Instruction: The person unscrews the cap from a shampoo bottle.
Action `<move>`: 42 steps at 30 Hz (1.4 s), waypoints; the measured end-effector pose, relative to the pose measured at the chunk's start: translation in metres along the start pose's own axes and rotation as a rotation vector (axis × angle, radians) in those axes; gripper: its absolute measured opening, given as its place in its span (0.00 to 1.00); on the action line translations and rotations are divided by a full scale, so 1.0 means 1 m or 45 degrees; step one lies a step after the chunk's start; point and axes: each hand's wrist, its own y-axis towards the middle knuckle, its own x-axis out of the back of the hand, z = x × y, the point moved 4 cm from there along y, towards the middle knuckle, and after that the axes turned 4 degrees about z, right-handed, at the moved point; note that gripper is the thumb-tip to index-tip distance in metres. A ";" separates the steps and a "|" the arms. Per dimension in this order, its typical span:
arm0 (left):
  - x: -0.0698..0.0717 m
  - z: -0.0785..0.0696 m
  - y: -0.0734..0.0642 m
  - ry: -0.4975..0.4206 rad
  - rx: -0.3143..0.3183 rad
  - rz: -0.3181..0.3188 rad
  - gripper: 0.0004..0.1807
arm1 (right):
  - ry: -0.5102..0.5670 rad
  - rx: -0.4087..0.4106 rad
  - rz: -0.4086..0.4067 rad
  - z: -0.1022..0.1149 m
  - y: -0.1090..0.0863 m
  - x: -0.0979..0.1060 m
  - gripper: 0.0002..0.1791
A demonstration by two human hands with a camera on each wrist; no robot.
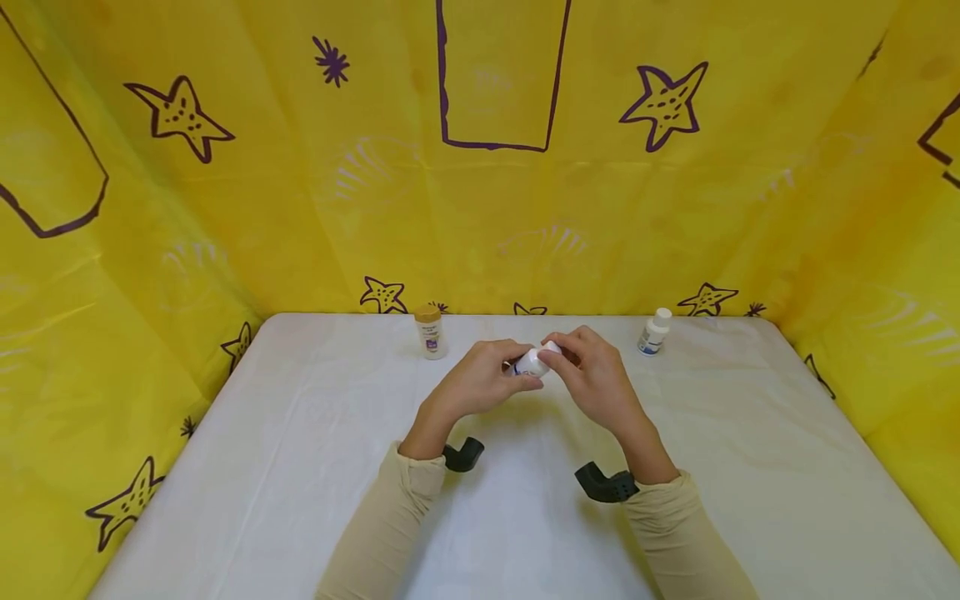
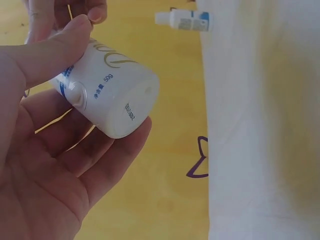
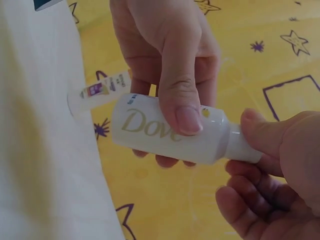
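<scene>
Above the middle of the table, my left hand (image 1: pixel 487 377) grips the body of a small white Dove bottle (image 3: pixel 150 131), thumb on one side and fingers round the other. My right hand (image 1: pixel 592 375) pinches its white cap (image 3: pixel 241 145) between thumb and forefinger. The bottle is tilted, its base towards the left wrist camera, where "50g" shows on the label. From the frames I cannot tell whether the cap is loose.
A clear bottle with a gold cap (image 1: pixel 431 333) stands at the back left of the white-covered table (image 1: pixel 300 467). Another white bottle (image 1: pixel 654 333) stands at the back right. Yellow curtains (image 1: pixel 480 217) with starfish drawings enclose the back and sides.
</scene>
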 end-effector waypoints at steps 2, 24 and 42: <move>0.001 -0.001 0.000 -0.007 -0.007 0.013 0.16 | -0.015 0.017 -0.011 0.001 0.000 0.000 0.11; 0.002 0.000 -0.001 -0.179 -0.059 0.160 0.13 | -0.053 0.300 -0.027 0.005 -0.001 0.007 0.06; 0.007 0.002 -0.005 -0.266 0.040 0.240 0.15 | 0.085 0.177 0.161 0.007 -0.001 0.003 0.12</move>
